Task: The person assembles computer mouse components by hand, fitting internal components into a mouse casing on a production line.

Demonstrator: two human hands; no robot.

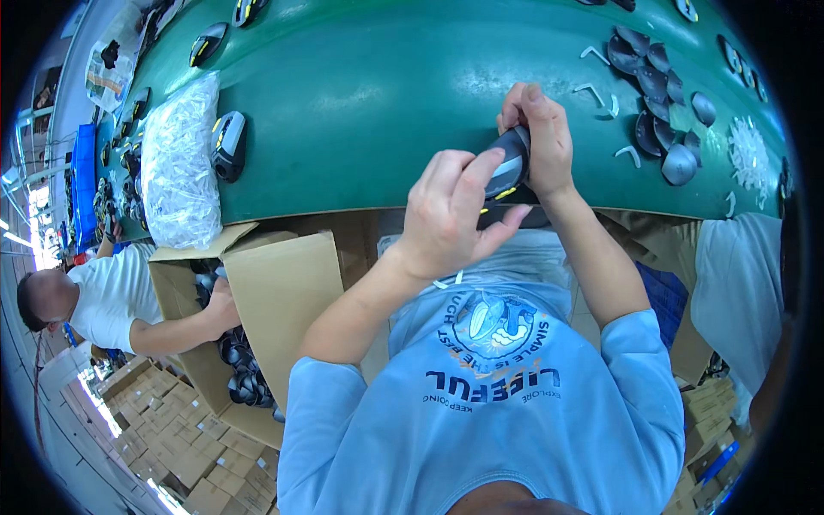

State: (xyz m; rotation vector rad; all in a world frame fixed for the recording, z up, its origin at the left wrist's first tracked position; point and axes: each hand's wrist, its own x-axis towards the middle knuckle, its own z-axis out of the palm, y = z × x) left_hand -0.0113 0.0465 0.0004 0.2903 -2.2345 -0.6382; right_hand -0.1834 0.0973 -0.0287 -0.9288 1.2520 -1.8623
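Observation:
A dark grey computer mouse (510, 168) with yellow side accents is held between my two hands, just above the near edge of the green table. My left hand (446, 206) grips its near left side, with the thumb low by the yellow part and the index finger over the top. My right hand (542, 137) is closed around the far right end, thumb raised near the fingertips. My fingers hide part of the mouse. To the right lie several dark curved mouse covers (652, 84) and a few thin white bent strips (590, 91).
Left on the green table (360, 112) are another mouse (229, 146) and a bulging clear plastic bag (182, 159). Small clear pieces (748, 159) lie far right. Below left, a co-worker's arm (184, 330) reaches into an open cardboard box (287, 300) of dark covers. Another person's sleeve (738, 283) shows at right.

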